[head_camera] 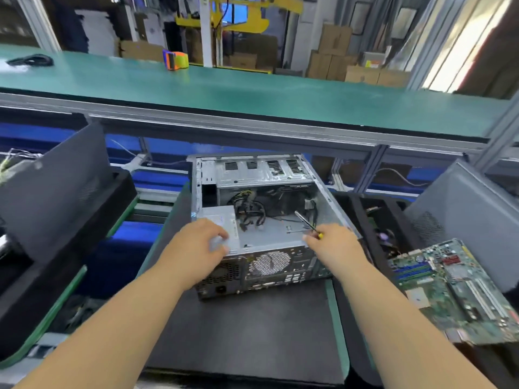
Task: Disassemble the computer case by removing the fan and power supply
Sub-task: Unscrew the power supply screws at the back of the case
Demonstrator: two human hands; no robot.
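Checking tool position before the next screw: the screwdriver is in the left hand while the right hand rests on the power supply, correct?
Hands are swapped. The head view shows the right hand holding the screwdriver and the left hand on the power supply.

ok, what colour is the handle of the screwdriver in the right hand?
Yellow with black, only a bit showing by the fingers of the right hand; the screwdriver shows best in the head view.
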